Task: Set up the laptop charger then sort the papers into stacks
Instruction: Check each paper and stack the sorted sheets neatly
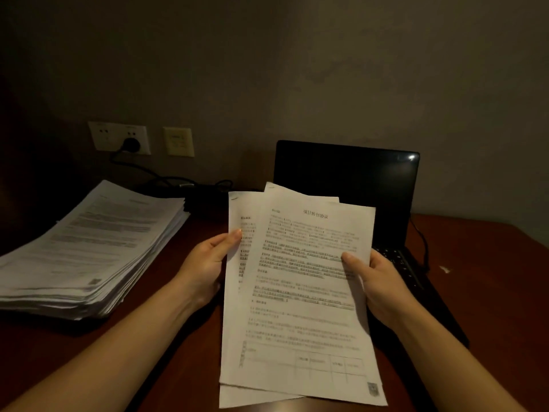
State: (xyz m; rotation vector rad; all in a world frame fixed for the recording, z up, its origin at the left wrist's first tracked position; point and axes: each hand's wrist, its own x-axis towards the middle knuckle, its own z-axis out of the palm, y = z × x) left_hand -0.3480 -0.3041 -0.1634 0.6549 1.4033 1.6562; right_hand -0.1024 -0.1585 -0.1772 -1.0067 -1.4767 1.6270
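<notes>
Several loose sheets point(303, 292) fill the lower centre of the frame, fanned out of line and held up over the bench point(490, 292). The left hand point(208, 263) pinches their left edge with its thumb on the front. The right hand point(383, 283) grips the right edge the same way.

Because the pages are skewed, a lighter pinch on either side could let the back ones slide out and fall. That would mix them before they reach a pile.

At middle left a tall stack of papers point(89, 248) lies on the bench with ragged, stepped edges. A sheet dropped carelessly on it could push the top layers off toward the frame's left.

Behind the held sheets stands the open laptop point(344, 179), its screen dark. A thin cable point(421, 242) runs down beside its right side, so a sweeping arm might snag it.

Farthest back, at upper left, a black plug point(132, 144) sits in the wall socket point(118, 138), so the charger looks connected.
</notes>
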